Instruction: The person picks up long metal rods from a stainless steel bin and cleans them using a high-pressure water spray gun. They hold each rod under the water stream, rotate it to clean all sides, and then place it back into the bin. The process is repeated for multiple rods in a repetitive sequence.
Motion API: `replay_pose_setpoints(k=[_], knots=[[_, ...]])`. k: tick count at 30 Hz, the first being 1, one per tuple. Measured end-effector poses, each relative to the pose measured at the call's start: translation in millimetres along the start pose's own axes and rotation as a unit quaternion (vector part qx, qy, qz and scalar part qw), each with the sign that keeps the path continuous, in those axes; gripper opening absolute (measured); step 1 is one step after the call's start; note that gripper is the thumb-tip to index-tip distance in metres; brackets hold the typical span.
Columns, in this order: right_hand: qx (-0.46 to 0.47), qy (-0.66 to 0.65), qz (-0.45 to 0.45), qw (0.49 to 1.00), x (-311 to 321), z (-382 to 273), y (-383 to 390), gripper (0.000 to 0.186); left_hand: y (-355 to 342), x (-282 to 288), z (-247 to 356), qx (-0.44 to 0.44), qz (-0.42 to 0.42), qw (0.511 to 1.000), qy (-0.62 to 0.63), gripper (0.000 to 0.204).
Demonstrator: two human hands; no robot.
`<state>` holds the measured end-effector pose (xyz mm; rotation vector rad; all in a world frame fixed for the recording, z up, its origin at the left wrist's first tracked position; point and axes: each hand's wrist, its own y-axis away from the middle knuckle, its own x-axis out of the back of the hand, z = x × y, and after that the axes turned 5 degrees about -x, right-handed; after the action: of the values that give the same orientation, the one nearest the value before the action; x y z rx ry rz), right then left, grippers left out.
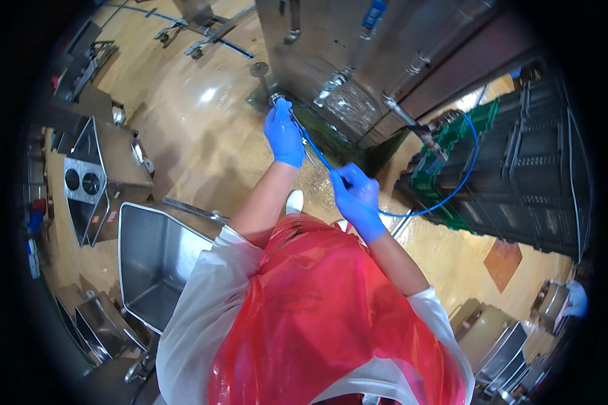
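My left hand [285, 138], in a blue glove, is stretched forward with its fingers closed round a spray gun [275, 99]. The glove hides most of it; its metal tip shows past the fingers and a thin metal lever below them. A blue hose [316, 154] runs from there back to my right hand [358, 199], also gloved in blue. Those fingers are closed round the hose. Beyond my right hand the hose bends in a wide loop to the right and up toward a metal pipe fitting.
A large metal cabinet [304, 50] with pipes and valves stands ahead over wet floor [203, 128]. Stacked dark crates [520, 169], some green, rise at the right. An open steel tub [148, 270] sits close by my left arm, with more metal bins [125, 162] farther left.
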<state>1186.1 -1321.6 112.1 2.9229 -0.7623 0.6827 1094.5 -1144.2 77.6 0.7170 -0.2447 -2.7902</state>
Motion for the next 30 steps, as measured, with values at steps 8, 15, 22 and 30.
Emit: replay_pose_setpoints(k=[8, 15, 22, 30], knots=[[-0.037, -0.053, -0.012, 0.998, -12, -1, -15, 0.011, 3, -3, 0, -0.017, -0.013, 1.000, 0.016, 0.027], [-0.003, -0.027, -0.007, 1.000, -13, -1, -15, 0.016, 17, -10, -10, -0.022, 0.000, 1.000, -0.008, 0.027], [-0.004, -0.037, -0.009, 0.999, 2, 5, -16, 0.014, -1, -6, -23, -0.020, -0.024, 1.000, -0.004, 0.029], [-0.098, 0.064, 0.068, 0.991, 83, 130, 69, 0.013, 4, -48, -19, -0.007, -0.101, 0.995, -0.010, 0.028]])
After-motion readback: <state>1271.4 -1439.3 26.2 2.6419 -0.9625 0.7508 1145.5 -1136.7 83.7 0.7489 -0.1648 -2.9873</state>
